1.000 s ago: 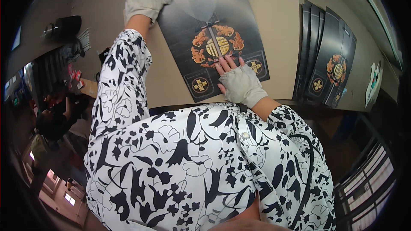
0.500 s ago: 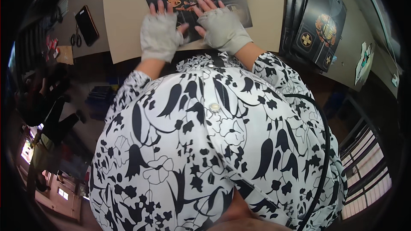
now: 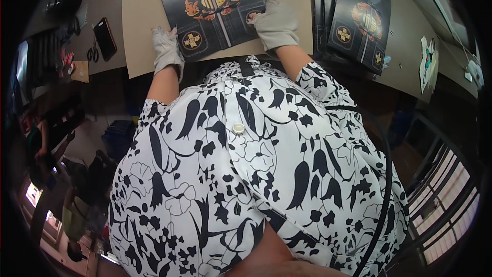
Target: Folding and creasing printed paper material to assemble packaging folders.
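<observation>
A flat black printed sheet (image 3: 212,25), patterned like a jacket front with an orange and gold round emblem, lies slightly turned on a beige board (image 3: 146,0). Grey-white fingerless gloves cover both hands. My left hand (image 3: 167,51) is closed at the sheet's lower left edge, its fingers partly out of sight. At the right edge, my right hand (image 3: 275,24) pinches the sheet with the thumb over the printed face; its other fingers are mostly hidden.
Several similar black printed sheets (image 3: 359,31) overlap to the right of the board. To the left lie a dark phone (image 3: 105,38), scissors (image 3: 93,51) and a tan scrap (image 3: 80,71). A paper piece with green marks (image 3: 429,64) is far right. Another person (image 3: 77,210) shows at lower left.
My hands have gone from lying flat on the sheet to its left and right edges. The sheet now shows more of its lower part and sits nearer to me.
</observation>
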`<action>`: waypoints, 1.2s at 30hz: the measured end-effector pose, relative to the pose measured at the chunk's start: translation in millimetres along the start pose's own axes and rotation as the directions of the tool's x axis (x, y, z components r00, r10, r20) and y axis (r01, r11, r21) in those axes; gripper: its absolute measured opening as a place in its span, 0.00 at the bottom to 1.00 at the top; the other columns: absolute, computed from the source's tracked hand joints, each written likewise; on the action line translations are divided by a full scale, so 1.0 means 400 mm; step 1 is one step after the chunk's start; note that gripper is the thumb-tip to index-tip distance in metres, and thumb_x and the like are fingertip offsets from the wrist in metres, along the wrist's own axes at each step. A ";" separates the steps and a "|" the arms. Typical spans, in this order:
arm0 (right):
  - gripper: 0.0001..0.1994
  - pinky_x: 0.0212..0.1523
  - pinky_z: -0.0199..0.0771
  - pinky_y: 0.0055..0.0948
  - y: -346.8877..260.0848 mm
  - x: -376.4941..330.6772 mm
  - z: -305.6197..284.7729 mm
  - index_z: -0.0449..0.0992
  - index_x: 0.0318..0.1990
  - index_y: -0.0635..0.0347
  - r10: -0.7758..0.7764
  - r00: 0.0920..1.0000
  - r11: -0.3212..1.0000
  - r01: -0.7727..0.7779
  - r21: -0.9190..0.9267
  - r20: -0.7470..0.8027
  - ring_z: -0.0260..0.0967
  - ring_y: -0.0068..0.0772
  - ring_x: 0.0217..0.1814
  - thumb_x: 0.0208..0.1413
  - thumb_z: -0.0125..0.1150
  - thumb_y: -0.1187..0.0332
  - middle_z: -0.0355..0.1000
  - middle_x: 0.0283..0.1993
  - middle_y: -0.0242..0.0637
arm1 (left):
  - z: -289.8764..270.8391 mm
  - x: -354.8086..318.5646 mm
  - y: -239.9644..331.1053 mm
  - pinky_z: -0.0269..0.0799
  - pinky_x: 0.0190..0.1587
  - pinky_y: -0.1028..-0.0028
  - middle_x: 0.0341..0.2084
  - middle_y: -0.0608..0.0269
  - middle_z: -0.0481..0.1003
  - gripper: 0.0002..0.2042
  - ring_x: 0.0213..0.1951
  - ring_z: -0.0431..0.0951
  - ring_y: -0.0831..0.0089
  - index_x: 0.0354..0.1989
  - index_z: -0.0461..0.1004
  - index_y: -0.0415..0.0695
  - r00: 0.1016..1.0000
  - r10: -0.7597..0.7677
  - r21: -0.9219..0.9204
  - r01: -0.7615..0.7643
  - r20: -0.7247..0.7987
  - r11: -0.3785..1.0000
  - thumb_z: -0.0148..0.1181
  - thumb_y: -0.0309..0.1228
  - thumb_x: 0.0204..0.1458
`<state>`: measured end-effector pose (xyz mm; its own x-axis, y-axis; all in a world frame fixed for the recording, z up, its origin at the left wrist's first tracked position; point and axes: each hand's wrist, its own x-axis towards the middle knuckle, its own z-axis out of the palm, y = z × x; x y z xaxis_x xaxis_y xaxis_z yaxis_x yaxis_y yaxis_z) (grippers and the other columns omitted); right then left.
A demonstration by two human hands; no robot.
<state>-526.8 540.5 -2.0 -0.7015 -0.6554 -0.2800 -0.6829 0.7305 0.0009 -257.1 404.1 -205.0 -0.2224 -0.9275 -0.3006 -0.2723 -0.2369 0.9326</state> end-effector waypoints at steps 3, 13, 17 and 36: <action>0.30 0.63 0.73 0.43 0.051 0.024 0.050 0.80 0.51 0.63 0.043 0.998 0.994 -0.040 0.103 -0.034 0.74 0.53 0.62 0.51 0.72 0.45 0.78 0.56 0.53 | -0.009 0.005 0.080 0.75 0.62 0.56 0.63 0.46 0.70 0.30 0.65 0.71 0.50 0.73 0.57 0.39 0.945 -0.261 -0.244 0.305 0.199 0.920 0.58 0.28 0.64; 0.25 0.50 0.78 0.56 0.129 -0.006 0.090 0.78 0.53 0.55 0.190 0.828 -0.402 -0.425 0.811 0.527 0.78 0.46 0.52 0.55 0.74 0.49 0.77 0.51 0.40 | -0.055 -0.036 0.248 0.88 0.46 0.53 0.46 0.49 0.79 0.17 0.43 0.86 0.54 0.59 0.66 0.40 0.768 -0.229 -0.650 0.632 0.598 0.422 0.57 0.21 0.62; 0.23 0.44 0.81 0.54 0.167 -0.117 0.069 0.75 0.54 0.56 -0.269 0.797 -0.529 -0.591 0.608 0.541 0.78 0.44 0.49 0.59 0.72 0.52 0.76 0.52 0.43 | -0.024 -0.044 0.283 0.87 0.49 0.51 0.41 0.53 0.79 0.03 0.44 0.86 0.54 0.42 0.66 0.48 0.754 -0.204 -0.621 0.637 0.624 0.456 0.54 0.26 0.67; 0.12 0.34 0.85 0.38 0.029 -0.089 0.081 0.72 0.44 0.64 -0.049 0.822 -0.357 -0.545 0.759 0.568 0.81 0.45 0.39 0.65 0.66 0.65 0.76 0.44 0.46 | 0.020 -0.050 0.207 0.71 0.68 0.59 0.53 0.46 0.80 0.14 0.55 0.82 0.57 0.56 0.73 0.30 0.466 -0.153 -0.471 0.882 0.872 -0.002 0.56 0.23 0.64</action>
<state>-503.1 578.5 -23.1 -0.4274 -0.4652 -0.7752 0.7808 0.2422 -0.5759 -282.8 405.4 -123.3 -0.8780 -0.1436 -0.4567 0.2458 -0.9538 -0.1728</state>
